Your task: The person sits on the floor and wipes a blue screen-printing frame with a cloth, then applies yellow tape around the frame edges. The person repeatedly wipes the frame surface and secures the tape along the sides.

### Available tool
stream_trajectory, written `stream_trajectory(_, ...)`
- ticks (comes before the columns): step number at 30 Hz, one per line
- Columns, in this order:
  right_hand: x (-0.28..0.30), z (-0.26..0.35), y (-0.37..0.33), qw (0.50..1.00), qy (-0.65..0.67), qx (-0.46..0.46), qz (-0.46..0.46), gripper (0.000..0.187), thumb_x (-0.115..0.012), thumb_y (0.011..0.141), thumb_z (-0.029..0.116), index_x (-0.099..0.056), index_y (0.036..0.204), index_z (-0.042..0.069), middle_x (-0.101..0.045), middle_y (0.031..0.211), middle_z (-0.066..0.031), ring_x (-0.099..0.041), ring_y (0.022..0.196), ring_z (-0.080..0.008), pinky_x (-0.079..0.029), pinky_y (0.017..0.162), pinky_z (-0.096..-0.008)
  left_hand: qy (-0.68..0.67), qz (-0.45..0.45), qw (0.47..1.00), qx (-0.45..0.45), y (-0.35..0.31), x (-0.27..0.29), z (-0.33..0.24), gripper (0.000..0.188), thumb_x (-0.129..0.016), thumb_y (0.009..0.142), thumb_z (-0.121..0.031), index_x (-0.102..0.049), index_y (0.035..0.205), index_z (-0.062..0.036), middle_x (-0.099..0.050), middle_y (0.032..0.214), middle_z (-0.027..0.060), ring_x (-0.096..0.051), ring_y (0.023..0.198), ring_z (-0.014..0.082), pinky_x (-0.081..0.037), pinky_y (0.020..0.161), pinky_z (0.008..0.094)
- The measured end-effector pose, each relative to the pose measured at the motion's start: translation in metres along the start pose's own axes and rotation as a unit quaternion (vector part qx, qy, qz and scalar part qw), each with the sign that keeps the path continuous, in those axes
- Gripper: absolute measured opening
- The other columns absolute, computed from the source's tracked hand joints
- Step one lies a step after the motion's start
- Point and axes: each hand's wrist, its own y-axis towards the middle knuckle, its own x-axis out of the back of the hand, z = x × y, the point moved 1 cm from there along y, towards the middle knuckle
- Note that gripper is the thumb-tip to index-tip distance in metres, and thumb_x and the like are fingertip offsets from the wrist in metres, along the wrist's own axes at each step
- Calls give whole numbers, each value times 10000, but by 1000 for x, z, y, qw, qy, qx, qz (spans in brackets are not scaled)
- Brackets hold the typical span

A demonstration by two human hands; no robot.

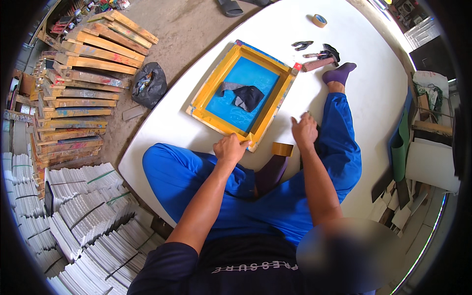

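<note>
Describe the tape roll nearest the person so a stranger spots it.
The white surface holds a yellow-bordered frame with a blue panel. Just right of its nearest corner, beside a purple sock, sits the brown tape roll. The other roll lies far beyond the frame.

Hands: two, left hand (pixel 230 149) and right hand (pixel 305 130). Screen frame (pixel 215 122): one, just ahead of the left. Dark cloth (pixel 247 97): one, beyond both. Tape rolls: two; near roll (pixel 282 149) between the hands, far roll (pixel 319 20) well beyond the right. Black plastic bag (pixel 149 84): one, leftward beyond the left. Wooden frames (pixel 83 104): over ten, far left of both (overlap obscures the exact tally).
</note>
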Motion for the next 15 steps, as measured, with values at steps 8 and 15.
stream_trajectory(8,-30,-66,1,987,44,-120,101,393,-734,945,295,-593,1189,22,-648,1244,-230,-613,1202,-447,-536,952,-541,-40,-31,999,-11,2,-3,9,455,-755,883,-561,-770,918,-107,-776,953,157,-743,959,366,-564,810,505)
stream_trajectory(15,-18,-50,-5,998,37,10,-43,284,-687,976,216,-604,1156,12,-626,1259,-215,-658,1078,-436,-548,894,-503,-55,-44,997,-28,0,0,12,471,-733,886,-586,-775,924,-118,-775,937,155,-744,942,372,-569,800,504)
